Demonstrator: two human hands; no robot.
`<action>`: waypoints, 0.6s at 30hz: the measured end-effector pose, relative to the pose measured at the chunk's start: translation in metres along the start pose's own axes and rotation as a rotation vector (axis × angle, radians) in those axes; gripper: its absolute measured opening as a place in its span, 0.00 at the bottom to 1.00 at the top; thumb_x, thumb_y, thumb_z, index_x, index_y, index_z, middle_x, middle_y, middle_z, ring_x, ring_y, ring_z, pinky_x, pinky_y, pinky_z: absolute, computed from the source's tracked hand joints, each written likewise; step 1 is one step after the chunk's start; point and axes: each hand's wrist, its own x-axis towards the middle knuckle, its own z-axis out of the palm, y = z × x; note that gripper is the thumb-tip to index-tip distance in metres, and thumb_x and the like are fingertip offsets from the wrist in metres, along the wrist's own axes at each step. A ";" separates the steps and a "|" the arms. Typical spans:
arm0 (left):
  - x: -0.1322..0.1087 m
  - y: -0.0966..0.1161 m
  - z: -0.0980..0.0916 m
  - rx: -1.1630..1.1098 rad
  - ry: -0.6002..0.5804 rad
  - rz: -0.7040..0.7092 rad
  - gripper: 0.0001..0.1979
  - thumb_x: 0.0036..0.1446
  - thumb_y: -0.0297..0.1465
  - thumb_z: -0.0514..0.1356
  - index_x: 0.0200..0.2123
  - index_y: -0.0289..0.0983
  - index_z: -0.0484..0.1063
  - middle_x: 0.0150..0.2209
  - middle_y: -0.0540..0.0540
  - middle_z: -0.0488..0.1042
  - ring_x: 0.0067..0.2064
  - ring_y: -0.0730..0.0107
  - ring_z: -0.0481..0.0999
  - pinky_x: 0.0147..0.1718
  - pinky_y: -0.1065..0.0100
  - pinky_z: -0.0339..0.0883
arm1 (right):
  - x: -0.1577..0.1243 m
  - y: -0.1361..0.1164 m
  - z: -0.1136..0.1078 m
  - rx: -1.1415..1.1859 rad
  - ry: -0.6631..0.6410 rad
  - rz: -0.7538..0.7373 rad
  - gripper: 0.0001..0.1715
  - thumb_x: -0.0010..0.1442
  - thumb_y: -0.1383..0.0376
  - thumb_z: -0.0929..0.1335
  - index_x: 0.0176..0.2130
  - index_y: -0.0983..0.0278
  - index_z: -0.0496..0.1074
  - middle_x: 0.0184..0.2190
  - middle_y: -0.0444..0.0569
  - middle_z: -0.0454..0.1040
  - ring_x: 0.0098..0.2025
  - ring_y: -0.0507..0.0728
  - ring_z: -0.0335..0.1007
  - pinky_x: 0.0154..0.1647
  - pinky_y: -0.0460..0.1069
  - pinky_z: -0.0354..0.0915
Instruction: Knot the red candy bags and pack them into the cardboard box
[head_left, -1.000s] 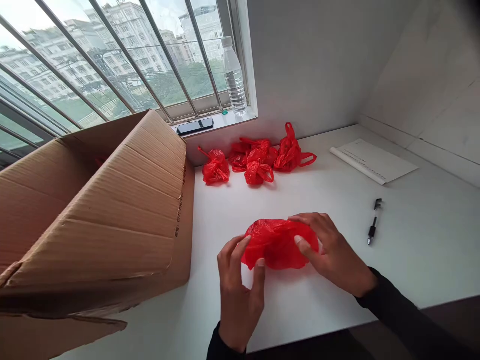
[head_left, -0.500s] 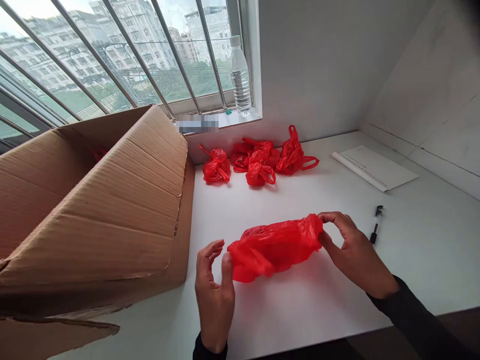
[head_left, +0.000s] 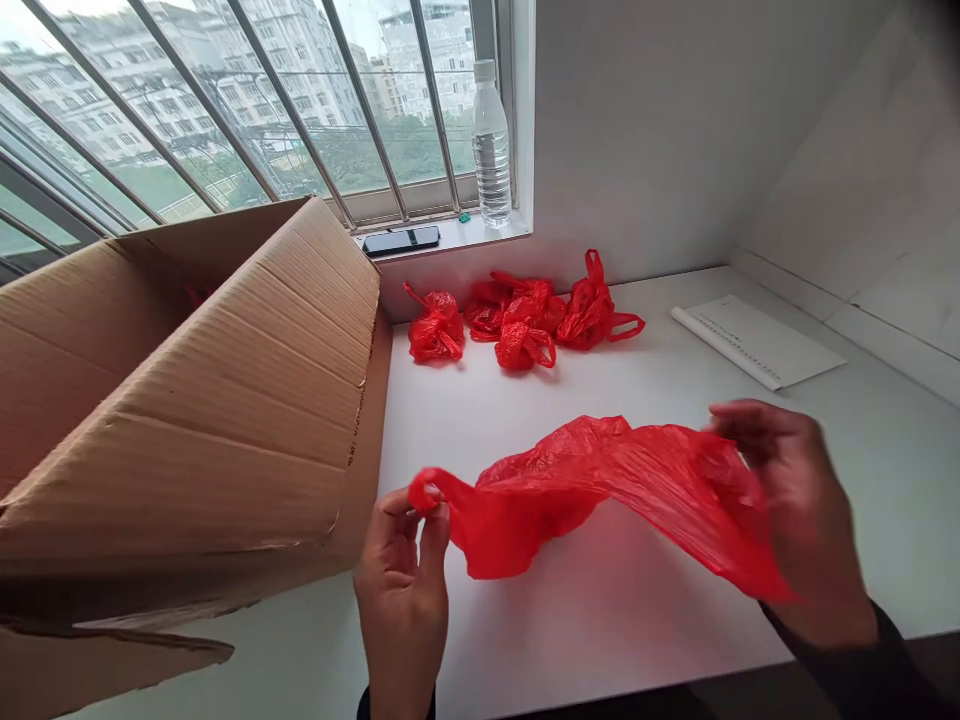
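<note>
A red plastic bag (head_left: 540,500) stretches sideways between my two hands, above the white table. My left hand (head_left: 405,580) pinches a looped handle at its left end between thumb and fingers. At the other end my right hand (head_left: 810,510), smeared by motion, grips the bag with curled fingers; the thin film hangs over its palm and hides the thumb. Beyond them, at the back of the table, lie several crumpled red bags: a separate one (head_left: 436,328) on the left, a knotted one (head_left: 523,340) in front, and one with raised handles (head_left: 589,312) on the right.
A large open cardboard box (head_left: 247,400) takes up the left side, with something red inside. On the windowsill are a water bottle (head_left: 491,150) and a phone (head_left: 401,240). A white notepad (head_left: 757,340) lies on the table (head_left: 622,640) at the right, by the wall.
My right hand has moved right and pulled the bag wider. My left hand has shifted slightly left and now pinches a handle loop. The pen is now out of sight around my right hand.
</note>
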 end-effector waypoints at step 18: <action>-0.017 0.020 -0.006 -0.167 -0.009 -0.011 0.07 0.64 0.35 0.63 0.34 0.44 0.80 0.37 0.47 0.79 0.43 0.60 0.80 0.41 0.65 0.76 | 0.007 -0.030 0.040 -0.611 -0.777 -0.475 0.16 0.72 0.69 0.57 0.42 0.59 0.71 0.28 0.46 0.77 0.24 0.58 0.72 0.23 0.53 0.61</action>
